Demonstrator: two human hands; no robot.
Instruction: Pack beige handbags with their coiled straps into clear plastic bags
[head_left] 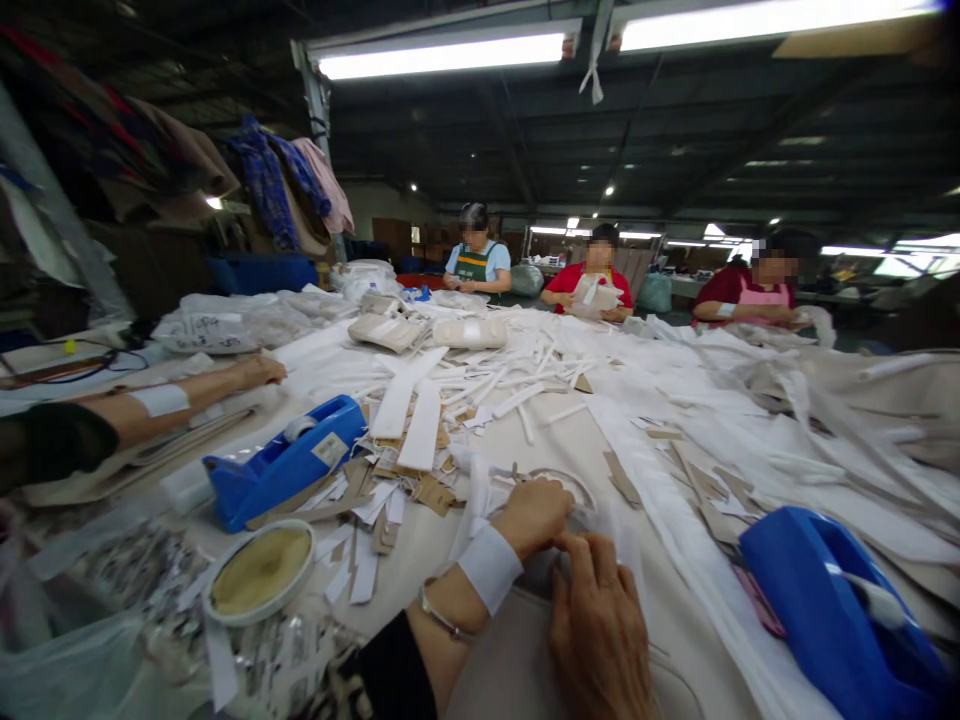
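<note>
My left hand (532, 515), a white band and a bracelet at its wrist, is closed low in the middle of the view. Its fingers are on a thin, see-through white sheet (626, 535). Right beside it is my right hand (602, 620), fingers bent and pressed together at the same sheet. Beneath both hands lies beige fabric (506, 655). A curved, pale, band-like piece (574, 480) shows just beyond my left knuckles. My fingers hide the spot where they meet, so what lies between them is partly unseen.
Blue tape dispensers stand left (289, 460) and right (832, 610). A round tub lid (262, 570) is near small clear packets. Paper tags (364, 565) and white strips (420, 425) litter the table. A co-worker's arm (187, 395) reaches in from the left; several people work beyond.
</note>
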